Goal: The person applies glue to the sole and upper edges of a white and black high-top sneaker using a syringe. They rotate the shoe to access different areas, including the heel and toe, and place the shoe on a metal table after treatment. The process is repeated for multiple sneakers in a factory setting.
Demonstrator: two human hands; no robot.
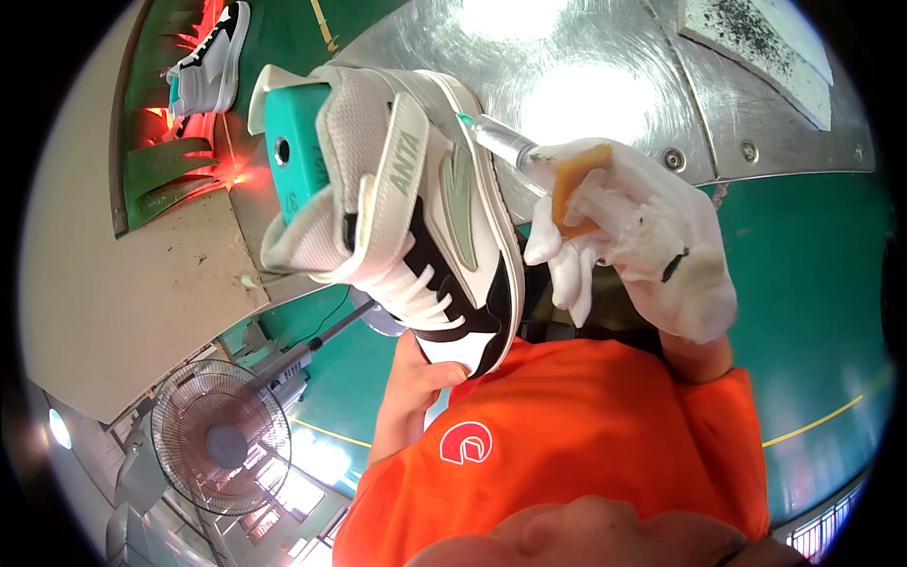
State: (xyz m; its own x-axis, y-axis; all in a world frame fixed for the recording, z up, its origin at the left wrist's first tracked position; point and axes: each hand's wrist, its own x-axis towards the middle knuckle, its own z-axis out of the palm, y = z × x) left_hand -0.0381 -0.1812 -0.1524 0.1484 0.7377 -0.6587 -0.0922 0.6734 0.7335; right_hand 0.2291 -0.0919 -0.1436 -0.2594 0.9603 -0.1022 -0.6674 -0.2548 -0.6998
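A high-top sneaker [487, 274] in white, black and pale grey-green is tilted in front of me, its toe toward my body. A teal shoe last [295, 142] with a round hole fills its opening. My bare left hand [419, 378] grips the toe, thumb on top, the other fingers mostly hidden beneath. My right hand [652, 236], in a white glove, is closed around a slim brush-like tool [501, 139] with a silver shaft and green tip. That tip is close to the sole edge near the heel; whether it touches cannot be told. An orange-brown patch [578, 189] shows at the gloved fingers.
A shiny metal table [605, 57] lies beyond the shoe, with a black-speckled white board [756, 57] at far right. Another sneaker [210, 66] sits at far left by red-lit green flaps [175, 161] and a beige panel [113, 236]. A fan [222, 439] stands at lower left.
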